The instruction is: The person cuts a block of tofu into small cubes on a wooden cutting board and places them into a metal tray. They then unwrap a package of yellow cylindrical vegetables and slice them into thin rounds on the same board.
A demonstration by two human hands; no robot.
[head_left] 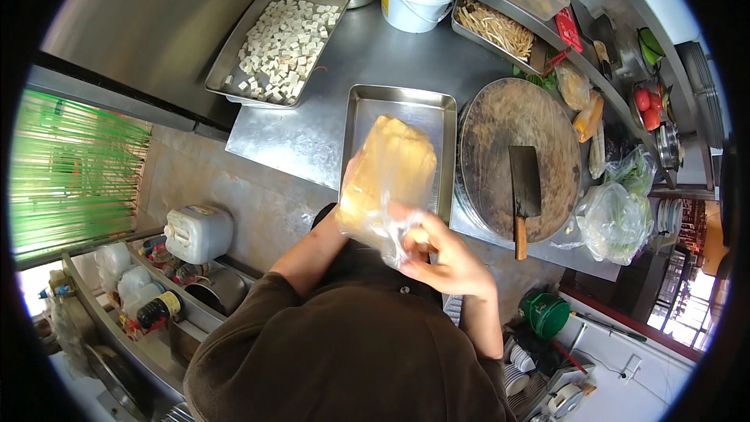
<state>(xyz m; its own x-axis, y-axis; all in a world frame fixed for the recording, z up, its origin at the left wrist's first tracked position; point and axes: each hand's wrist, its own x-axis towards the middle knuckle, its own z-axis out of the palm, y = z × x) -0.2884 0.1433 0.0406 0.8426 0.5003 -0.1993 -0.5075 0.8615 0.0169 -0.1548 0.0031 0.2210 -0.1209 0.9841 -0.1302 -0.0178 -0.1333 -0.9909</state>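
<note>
A clear plastic bag of yellow food slabs (394, 158) is held in front of me, over the near part of a shallow metal tray (399, 92). My left hand (349, 175) supports the bag from its left side and underneath, with most of its fingers hidden behind it. At the bag's gathered near end, my right hand (444, 256) pinches the crumpled plastic. What exactly the yellow food is, I cannot tell. Just right of the tray, a cleaver (526, 184) with a wooden handle lies on a round wooden chopping block (492, 125).
A tray of white tofu cubes (283, 51) stands at the far left, beside a white bucket (416, 4). Shredded food fills another tray (496, 30) at the back. Bagged greens (617, 223) sit right of the block. A white jerrycan (199, 233) stands to my left.
</note>
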